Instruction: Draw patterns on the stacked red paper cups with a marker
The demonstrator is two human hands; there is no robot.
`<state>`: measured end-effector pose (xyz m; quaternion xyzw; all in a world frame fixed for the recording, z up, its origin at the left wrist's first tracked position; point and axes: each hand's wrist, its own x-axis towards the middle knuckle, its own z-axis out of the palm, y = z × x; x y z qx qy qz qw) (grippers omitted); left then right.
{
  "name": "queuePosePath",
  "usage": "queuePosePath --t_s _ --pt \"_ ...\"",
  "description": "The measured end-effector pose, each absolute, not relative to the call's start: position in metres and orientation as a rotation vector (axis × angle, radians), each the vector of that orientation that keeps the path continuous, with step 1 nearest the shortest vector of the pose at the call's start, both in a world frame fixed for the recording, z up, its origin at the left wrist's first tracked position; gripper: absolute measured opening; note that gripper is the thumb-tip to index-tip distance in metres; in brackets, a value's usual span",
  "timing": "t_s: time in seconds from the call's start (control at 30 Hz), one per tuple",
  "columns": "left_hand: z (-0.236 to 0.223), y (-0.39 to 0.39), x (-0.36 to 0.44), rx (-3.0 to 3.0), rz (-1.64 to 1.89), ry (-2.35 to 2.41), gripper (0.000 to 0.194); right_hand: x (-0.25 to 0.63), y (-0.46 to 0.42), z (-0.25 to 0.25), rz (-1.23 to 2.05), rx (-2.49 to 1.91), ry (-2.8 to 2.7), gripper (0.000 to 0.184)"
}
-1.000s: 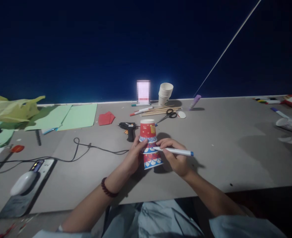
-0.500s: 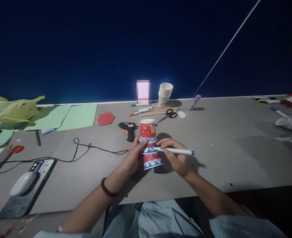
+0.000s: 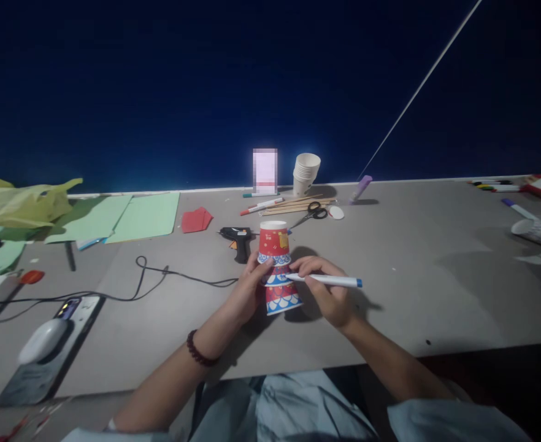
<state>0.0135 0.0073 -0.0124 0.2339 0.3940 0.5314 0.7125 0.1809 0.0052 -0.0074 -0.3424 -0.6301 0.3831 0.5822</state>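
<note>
A stack of upside-down paper cups (image 3: 275, 242), red with blue-and-white scalloped bands, leans slightly in front of me. My left hand (image 3: 252, 285) is closed round its left side, thumb across the front at the middle cup. In my right hand (image 3: 328, 291) is a white marker (image 3: 332, 280) with a blue end, gripped like a pen. Its tip meets or nearly meets the blue band of the middle cup; the exact contact is too small to tell. Just behind the cups lies a black glue gun (image 3: 238, 239), its cable running left.
Beyond the cups lie scissors (image 3: 314, 212), wooden sticks (image 3: 298, 205) and a stack of white cups (image 3: 306, 174). Red paper (image 3: 197, 220) and green sheets (image 3: 144, 218) are to the left, a phone (image 3: 45, 362) with a white mouse-like object nearer me. More markers (image 3: 519, 209) lie far right.
The marker and my right hand have shifted very slightly to the right along the middle cup's blue band. My left hand and the cups look unmoved.
</note>
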Motion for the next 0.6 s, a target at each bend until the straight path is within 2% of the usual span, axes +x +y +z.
queuePosePath --t_s 0.6 --pt "-0.0141 0.0077 0.0131 0.523 1.183 0.854 0.048 0.1810 0.0056 -0.0072 0.897 -0.780 -1.465 0.013"
